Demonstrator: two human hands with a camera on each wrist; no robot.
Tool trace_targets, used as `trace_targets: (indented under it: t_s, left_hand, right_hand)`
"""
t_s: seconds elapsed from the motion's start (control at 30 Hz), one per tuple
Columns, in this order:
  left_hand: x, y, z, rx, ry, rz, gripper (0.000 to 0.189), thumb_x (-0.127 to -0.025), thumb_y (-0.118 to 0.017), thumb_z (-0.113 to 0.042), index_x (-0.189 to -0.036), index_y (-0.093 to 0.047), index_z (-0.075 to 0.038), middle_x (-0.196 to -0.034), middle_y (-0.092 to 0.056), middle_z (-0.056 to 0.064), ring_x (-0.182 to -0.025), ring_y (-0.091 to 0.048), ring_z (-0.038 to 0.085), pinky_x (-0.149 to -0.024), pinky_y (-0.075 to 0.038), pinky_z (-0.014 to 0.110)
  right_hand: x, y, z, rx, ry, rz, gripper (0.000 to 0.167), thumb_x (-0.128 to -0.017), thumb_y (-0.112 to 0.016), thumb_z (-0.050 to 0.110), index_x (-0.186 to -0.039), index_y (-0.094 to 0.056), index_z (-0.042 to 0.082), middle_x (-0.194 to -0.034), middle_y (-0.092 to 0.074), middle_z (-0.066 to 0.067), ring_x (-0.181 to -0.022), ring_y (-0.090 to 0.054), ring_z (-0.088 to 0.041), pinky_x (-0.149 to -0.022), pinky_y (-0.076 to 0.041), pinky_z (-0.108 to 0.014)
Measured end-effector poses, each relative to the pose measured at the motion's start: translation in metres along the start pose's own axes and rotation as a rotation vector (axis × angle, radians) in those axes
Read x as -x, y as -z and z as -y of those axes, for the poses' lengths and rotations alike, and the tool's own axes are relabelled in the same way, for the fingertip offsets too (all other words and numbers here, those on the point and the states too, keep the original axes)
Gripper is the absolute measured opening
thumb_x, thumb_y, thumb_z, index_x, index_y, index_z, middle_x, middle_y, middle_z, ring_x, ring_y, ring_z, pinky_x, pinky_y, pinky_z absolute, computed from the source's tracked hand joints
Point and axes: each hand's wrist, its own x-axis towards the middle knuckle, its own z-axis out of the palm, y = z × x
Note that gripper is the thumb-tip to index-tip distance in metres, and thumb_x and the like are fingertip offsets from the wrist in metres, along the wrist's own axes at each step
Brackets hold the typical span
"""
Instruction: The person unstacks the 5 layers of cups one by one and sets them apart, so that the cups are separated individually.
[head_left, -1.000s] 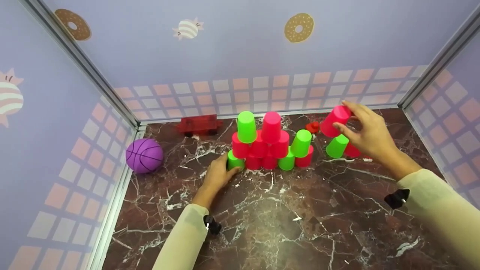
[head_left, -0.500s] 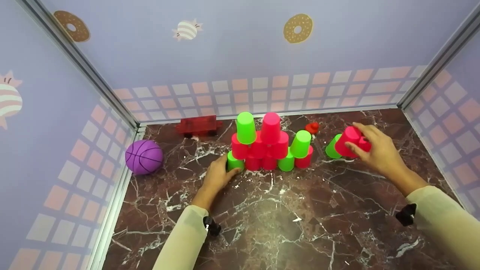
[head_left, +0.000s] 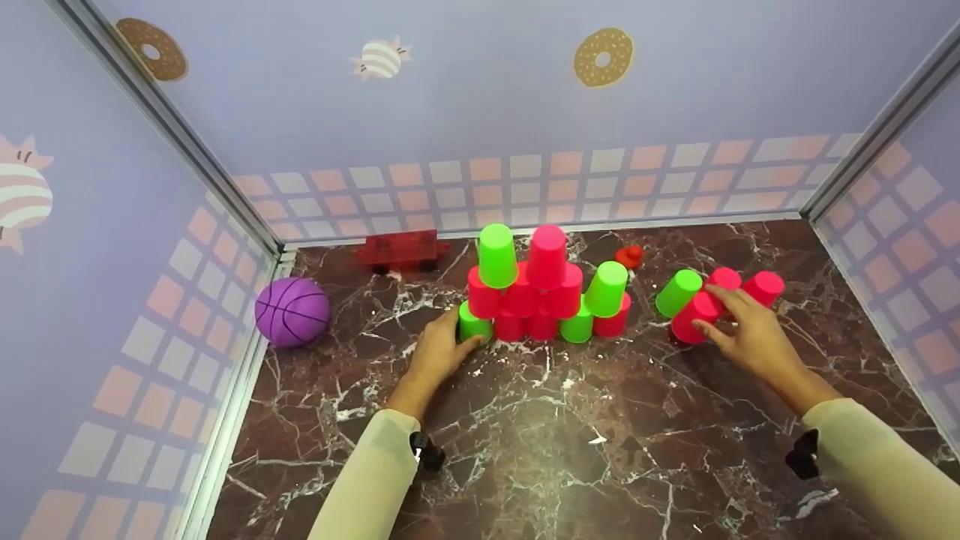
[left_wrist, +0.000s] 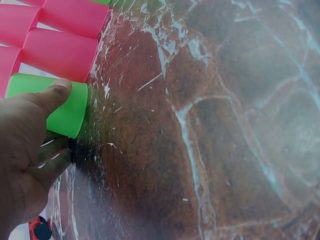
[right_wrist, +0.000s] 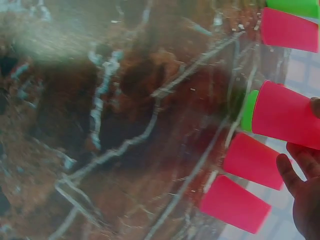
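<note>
Upside-down pink and green plastic cups form a stepped stack in the head view. My left hand (head_left: 437, 346) holds the green cup (head_left: 475, 322) at the stack's lower left corner, thumb (left_wrist: 59, 92) across its front. On top stand a green cup (head_left: 496, 255) and a pink cup (head_left: 547, 256); another green cup (head_left: 607, 289) sits lower at the right. Off to the right, my right hand (head_left: 754, 337) grips a pink cup (head_left: 694, 319) by its sides, close over the table. Behind it are a green cup (head_left: 678, 292) and two pink cups (right_wrist: 254, 161).
A purple ball (head_left: 292, 311) lies by the left wall. Along the back wall stand a red toy vehicle (head_left: 401, 251) and a small red-orange object (head_left: 629, 257). Patterned panels enclose the dark marbled table (head_left: 540, 450) on the left, back and right.
My right hand has lowered the pink cup, bringing it to the right and then in front of the other loose cups. The left hand keeps its place at the stack.
</note>
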Motion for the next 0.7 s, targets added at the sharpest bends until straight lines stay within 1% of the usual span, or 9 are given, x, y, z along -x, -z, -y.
trace_targets:
  t_s: [0.07, 0.2, 0.37, 0.5, 0.63, 0.7]
  left_hand:
    - [-0.001, -0.001, 0.001, -0.015, 0.011, 0.014, 0.064, -0.093, -0.089, -0.044, -0.144, -0.066, -0.014, -0.131, -0.078, 0.012, -0.118, -0.077, 0.035, -0.102, -0.060, 0.057]
    - [-0.004, -0.005, 0.007, -0.053, 0.015, 0.027, 0.064, -0.093, -0.088, -0.046, -0.144, -0.066, -0.015, -0.131, -0.078, 0.009, -0.118, -0.077, 0.032, -0.101, -0.062, 0.054]
    - [-0.006, -0.007, 0.011, -0.066, 0.012, 0.038, 0.067, -0.093, -0.086, -0.052, -0.146, -0.066, -0.016, -0.132, -0.079, 0.008, -0.118, -0.078, 0.031, -0.099, -0.063, 0.053]
    - [-0.005, -0.008, 0.012, -0.076, 0.008, 0.039, 0.068, -0.094, -0.085, -0.052, -0.147, -0.065, -0.015, -0.132, -0.078, 0.009, -0.118, -0.078, 0.032, -0.100, -0.063, 0.053]
    - [-0.003, -0.005, 0.009, -0.048, 0.000, 0.022, 0.067, -0.093, -0.087, -0.049, -0.147, -0.065, -0.014, -0.132, -0.078, 0.011, -0.117, -0.077, 0.034, -0.099, -0.062, 0.055]
    - [0.000, 0.004, -0.003, -0.020, 0.005, 0.018, 0.066, -0.093, -0.088, -0.044, -0.146, -0.065, -0.012, -0.131, -0.078, 0.014, -0.117, -0.077, 0.037, -0.099, -0.061, 0.057]
  right_hand:
    - [0.003, -0.004, -0.002, -0.005, -0.007, 0.004, 0.063, -0.087, -0.092, 0.003, -0.142, -0.064, -0.011, -0.123, -0.073, -0.030, -0.100, -0.076, -0.049, -0.084, -0.062, -0.064]
    - [0.006, -0.010, -0.004, -0.023, -0.026, 0.019, 0.063, -0.088, -0.090, 0.001, -0.142, -0.062, -0.012, -0.128, -0.072, -0.033, -0.108, -0.075, -0.052, -0.087, -0.063, -0.064]
    - [0.007, -0.015, -0.005, -0.031, -0.050, 0.042, 0.065, -0.089, -0.090, 0.002, -0.145, -0.059, -0.011, -0.131, -0.069, -0.035, -0.107, -0.075, -0.053, -0.088, -0.063, -0.064]
    - [0.008, -0.017, -0.005, -0.051, -0.070, 0.063, 0.066, -0.091, -0.089, 0.002, -0.147, -0.057, -0.012, -0.134, -0.068, -0.036, -0.108, -0.074, -0.055, -0.090, -0.063, -0.065]
    - [0.008, -0.018, -0.005, -0.066, -0.088, 0.079, 0.067, -0.092, -0.088, 0.003, -0.149, -0.056, -0.011, -0.136, -0.067, -0.036, -0.113, -0.073, -0.056, -0.092, -0.062, -0.065]
    - [0.007, -0.019, -0.005, -0.073, -0.091, 0.084, 0.067, -0.092, -0.088, 0.003, -0.149, -0.056, -0.010, -0.136, -0.067, -0.036, -0.115, -0.073, -0.056, -0.092, -0.062, -0.065]
